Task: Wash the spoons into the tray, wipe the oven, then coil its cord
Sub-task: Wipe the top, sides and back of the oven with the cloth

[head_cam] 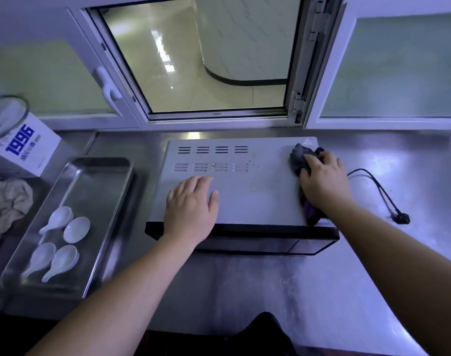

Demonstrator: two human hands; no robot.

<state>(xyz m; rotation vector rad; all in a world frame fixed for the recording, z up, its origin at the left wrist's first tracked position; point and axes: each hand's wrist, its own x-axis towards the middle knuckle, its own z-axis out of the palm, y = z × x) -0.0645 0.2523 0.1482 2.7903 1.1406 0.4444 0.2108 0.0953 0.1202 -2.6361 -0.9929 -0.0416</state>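
The left hand (191, 204) lies flat, fingers straight and spread, on the front left of the oven (245, 201) top, holding nothing and steadying the box. The right hand (323, 179) is well apart from it at the back right corner, fingers bent over a bunched dark cloth (300, 155) and pressing it onto the metal.

The cloth is soft and folds under the palm, so it probably wipes best kept wadded. Brown specks (252, 176) dot the middle of the top near the vent slots, not yet wiped. The oven looks stiff and fairly heavy and its painted top smooth (a flat palm likely suffices to stop it sliding on the steel counter (270, 291)).

The cord (378, 186) trails loose on the counter to the oven's right, ending in its plug (401, 218). It looks thin and springy, best taken near the plug and looped by hand.

Four white spoons (65, 237) sit in the steel tray (103, 176) at the left; they look like ceramic, so chippable and slick if wet.
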